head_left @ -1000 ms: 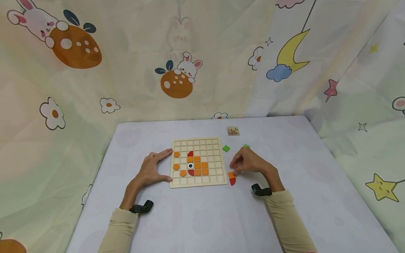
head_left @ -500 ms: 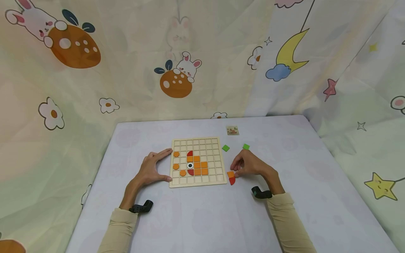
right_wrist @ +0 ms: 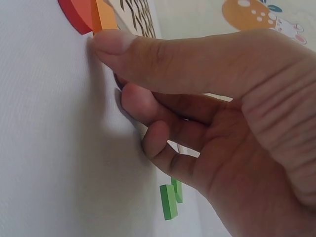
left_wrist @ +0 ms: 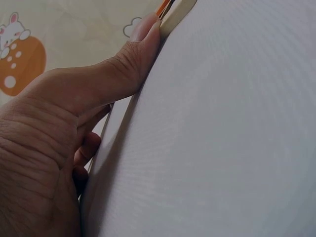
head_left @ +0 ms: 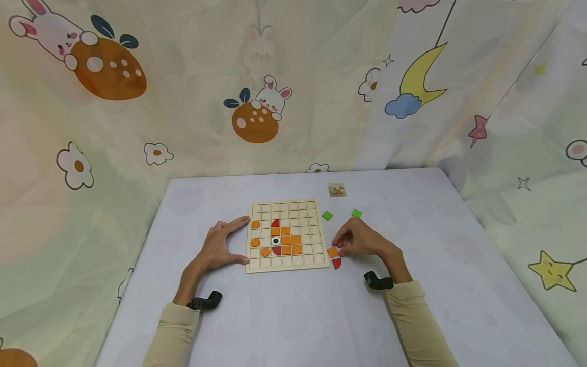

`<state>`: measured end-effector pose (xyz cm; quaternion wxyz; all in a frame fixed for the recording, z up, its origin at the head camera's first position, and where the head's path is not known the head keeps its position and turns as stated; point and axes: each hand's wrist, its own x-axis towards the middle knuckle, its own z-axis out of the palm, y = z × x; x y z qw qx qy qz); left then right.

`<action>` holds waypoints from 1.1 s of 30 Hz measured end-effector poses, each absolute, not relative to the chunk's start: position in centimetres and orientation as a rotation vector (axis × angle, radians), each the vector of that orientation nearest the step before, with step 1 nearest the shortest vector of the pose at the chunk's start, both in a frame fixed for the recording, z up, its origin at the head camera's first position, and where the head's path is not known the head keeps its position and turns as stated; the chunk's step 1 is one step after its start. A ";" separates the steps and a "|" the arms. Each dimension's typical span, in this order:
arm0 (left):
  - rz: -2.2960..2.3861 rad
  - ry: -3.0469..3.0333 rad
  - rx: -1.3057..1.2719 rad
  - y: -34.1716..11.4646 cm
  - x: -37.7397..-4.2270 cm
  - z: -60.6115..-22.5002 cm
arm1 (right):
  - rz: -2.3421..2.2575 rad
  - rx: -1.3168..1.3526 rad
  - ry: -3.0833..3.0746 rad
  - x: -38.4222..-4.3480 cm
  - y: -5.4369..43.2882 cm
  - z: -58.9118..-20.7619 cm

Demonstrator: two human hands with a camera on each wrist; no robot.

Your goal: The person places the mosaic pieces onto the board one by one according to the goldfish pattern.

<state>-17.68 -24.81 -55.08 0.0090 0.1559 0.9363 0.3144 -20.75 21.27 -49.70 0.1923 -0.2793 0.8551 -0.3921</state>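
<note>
My left hand (head_left: 216, 246) is spread at the left side of a wooden grid board (head_left: 309, 259), fingertips and thumb touching its edge. The left wrist view shows the thumb (left_wrist: 148, 32) against the board's side. Beyond the board's right edge, my right hand (head_left: 359, 237) pinches an orange square tile (head_left: 332, 252) low over the table. In the right wrist view, the thumb lies against the orange tile (right_wrist: 102, 17), and the other fingers curl beneath. A red quarter-circle tile (head_left: 337, 263) lies just below. On the board sit several orange squares (head_left: 291, 239), orange discs (head_left: 255, 242), red quarter-circles (head_left: 275, 223) and an eye tile (head_left: 275, 241).
Two green square tiles lie right of the board, one near its edge (head_left: 327, 215) and another (head_left: 356, 213) just beyond the right hand. A small patterned card (head_left: 337, 190) rests farther back. The table (head_left: 293, 316) has a white cloth, with a printed curtain (head_left: 321, 102) behind.
My right hand has shifted the orange square slightly left, away from the red quarter-circle, so a gap now separates them. My left hand has stayed at the board's edge.
</note>
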 end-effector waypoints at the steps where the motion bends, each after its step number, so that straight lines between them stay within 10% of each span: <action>1: 0.984 2.924 0.487 -24.8 -17.7 -55.1 | -1.099 -0.784 2.397 -20.7 21.2 -49.7; 33: 0.989 2.920 0.460 -24.8 -17.6 -55.1 | -1.094 -0.793 2.501 -20.9 21.2 -49.9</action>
